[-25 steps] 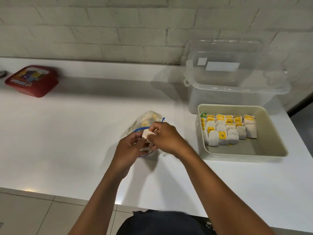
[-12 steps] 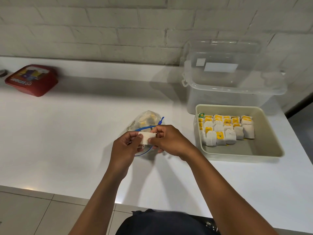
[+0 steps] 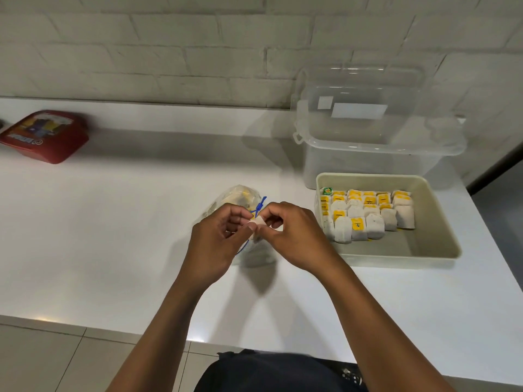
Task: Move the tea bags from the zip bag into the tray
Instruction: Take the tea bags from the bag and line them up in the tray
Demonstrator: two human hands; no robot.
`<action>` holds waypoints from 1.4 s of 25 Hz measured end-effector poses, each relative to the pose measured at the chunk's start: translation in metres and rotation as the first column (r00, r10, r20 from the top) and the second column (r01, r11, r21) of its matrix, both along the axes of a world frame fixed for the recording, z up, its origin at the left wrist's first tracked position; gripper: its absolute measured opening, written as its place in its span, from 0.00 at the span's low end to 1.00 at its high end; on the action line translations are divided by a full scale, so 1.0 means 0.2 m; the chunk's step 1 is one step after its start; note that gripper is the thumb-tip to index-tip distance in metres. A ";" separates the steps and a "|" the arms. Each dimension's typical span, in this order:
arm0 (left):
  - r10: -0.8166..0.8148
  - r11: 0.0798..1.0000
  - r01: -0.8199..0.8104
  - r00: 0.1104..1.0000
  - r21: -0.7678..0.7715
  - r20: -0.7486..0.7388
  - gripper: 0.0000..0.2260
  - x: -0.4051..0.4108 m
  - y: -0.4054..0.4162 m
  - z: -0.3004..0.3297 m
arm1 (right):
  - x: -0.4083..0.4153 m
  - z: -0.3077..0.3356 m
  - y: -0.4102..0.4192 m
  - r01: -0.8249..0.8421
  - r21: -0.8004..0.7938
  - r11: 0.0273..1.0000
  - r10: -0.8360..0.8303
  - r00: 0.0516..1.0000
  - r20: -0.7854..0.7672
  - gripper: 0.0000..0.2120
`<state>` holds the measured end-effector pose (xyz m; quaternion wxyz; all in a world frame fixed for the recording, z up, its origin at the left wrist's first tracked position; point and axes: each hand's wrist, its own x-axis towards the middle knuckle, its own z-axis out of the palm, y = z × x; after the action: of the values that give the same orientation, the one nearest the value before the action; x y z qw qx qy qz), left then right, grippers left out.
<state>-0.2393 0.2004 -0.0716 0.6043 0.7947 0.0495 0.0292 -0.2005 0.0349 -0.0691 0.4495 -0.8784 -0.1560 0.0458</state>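
White counter (image 3: pixel 113 236), yellow-tagged tea bags (image 3: pixel 368 216)

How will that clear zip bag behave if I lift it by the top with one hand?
The zip bag looks like thin, crumpled film, so it would probably sag rather than hold its shape. It still shows tea bags inside, so the load may shift toward the bottom. Its mouth appears open beneath the left hand, so tilting could spill some.

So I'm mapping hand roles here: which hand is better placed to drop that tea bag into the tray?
Probably the right hand. Both hands pinch the tea bag, but the tray lies on the right side, beside that hand, while the left hand would have to cross over it.
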 end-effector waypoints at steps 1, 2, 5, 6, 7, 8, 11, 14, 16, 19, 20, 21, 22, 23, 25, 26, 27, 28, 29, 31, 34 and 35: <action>-0.025 1.000 0.025 1.000 0.009 0.011 0.04 0.01 -0.04 0.01 | 0.00 0.01 -0.03 0.006 0.000 1.000 -0.006 1.000 0.018 0.02; -0.048 0.999 0.048 0.999 0.020 0.023 0.04 0.01 -0.08 0.02 | 0.00 0.02 -0.07 0.009 -0.003 1.000 -0.009 1.000 0.030 0.02; -0.069 0.997 0.067 0.994 0.027 0.081 0.06 0.05 -0.21 0.04 | 0.01 0.05 -0.19 0.044 0.013 0.999 -0.044 0.999 0.031 0.02; -0.070 0.997 0.067 0.992 0.029 0.102 0.06 0.07 -0.26 0.04 | 0.01 0.07 -0.25 0.058 0.025 0.998 -0.058 0.998 0.023 0.02; -0.071 0.997 0.068 0.991 0.038 0.116 0.06 0.08 -0.32 0.04 | 0.02 0.08 -0.31 0.062 0.039 0.997 -0.062 0.998 0.005 0.03; -0.080 0.996 0.075 0.989 0.050 0.120 0.07 0.09 -0.38 0.04 | 0.03 0.09 -0.38 0.058 0.046 0.997 -0.058 0.998 -0.016 0.03; -0.137 0.986 0.123 0.982 0.109 0.132 0.07 0.12 -0.54 0.04 | 0.06 0.12 -0.61 0.062 0.033 0.998 -0.059 0.996 -0.065 0.04; -0.139 0.982 0.116 0.980 0.151 0.146 0.07 0.12 -0.68 0.04 | 0.17 0.13 -0.86 0.102 -0.147 0.984 -0.118 0.988 -0.101 0.05; -0.150 0.978 0.126 0.979 0.164 0.139 0.07 0.12 -0.76 0.02 | 0.26 0.11 -1.01 0.079 -0.414 0.907 -0.131 0.987 -0.097 0.04; -0.168 0.970 0.139 0.976 0.200 0.137 0.07 0.11 -0.83 -0.02 | 0.39 0.05 -1.16 -0.023 -0.686 0.727 -0.108 0.983 -0.148 0.04; -0.167 0.967 0.135 0.976 0.216 0.136 0.07 0.11 -0.85 -0.03 | 0.42 0.03 -1.18 -0.066 -0.715 0.695 -0.114 0.973 -0.201 0.05; -0.169 0.963 0.134 0.976 0.236 0.135 0.07 0.10 -0.86 -0.04 | 0.44 0.01 -1.20 -0.108 -0.731 0.674 -0.123 0.959 -0.254 0.06; -0.168 0.958 0.130 0.977 0.255 0.134 0.07 0.10 -0.87 -0.05 | 0.46 -0.01 -1.20 -0.146 -0.742 0.655 -0.124 0.947 -0.296 0.07; -0.167 0.955 0.128 0.978 0.269 0.129 0.07 0.10 -0.89 -0.07 | 0.47 -0.02 -1.20 -0.178 -0.748 0.639 -0.118 0.938 -0.324 0.07; -0.156 0.951 0.119 0.981 0.284 0.112 0.06 0.09 -0.91 -0.08 | 0.49 -0.04 -1.19 -0.218 -0.759 0.613 -0.119 0.925 -0.362 0.09; -0.147 0.950 0.110 0.983 0.291 0.108 0.06 0.09 -0.92 -0.09 | 0.49 -0.04 -1.18 -0.223 -0.768 0.600 -0.128 0.921 -0.368 0.10; -0.140 0.949 0.103 0.984 0.297 0.106 0.06 0.09 -0.93 -0.09 | 0.49 -0.05 -1.17 -0.215 -0.779 0.589 -0.145 0.920 -0.363 0.10; -0.136 0.947 0.098 0.985 0.304 0.106 0.06 0.09 -0.94 -0.09 | 0.49 -0.05 -1.17 -0.200 -0.791 0.578 -0.157 0.924 -0.349 0.10; -0.132 0.946 0.093 0.985 0.311 0.109 0.06 0.10 -0.95 -0.09 | 0.49 -0.06 -1.17 -0.192 -0.805 0.562 -0.154 0.931 -0.330 0.09; -0.119 0.944 0.076 0.986 0.320 0.116 0.07 0.10 -0.96 -0.10 | 0.50 -0.07 -1.16 -0.151 -0.824 0.545 -0.138 0.954 -0.266 0.11; -0.109 0.939 0.062 0.986 0.337 0.123 0.07 0.10 -0.97 -0.12 | 0.51 -0.10 -1.17 -0.119 -0.821 0.558 -0.134 0.964 -0.231 0.10; -0.108 0.938 0.059 0.986 0.340 0.128 0.07 0.10 -0.98 -0.12 | 0.52 -0.11 -1.17 -0.125 -0.821 0.556 -0.130 0.963 -0.235 0.08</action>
<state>-0.2190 0.0051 -0.0957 0.4628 0.8831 -0.0339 0.0689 -0.0973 -0.1993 -0.0907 -0.0007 -0.9714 -0.0523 0.2317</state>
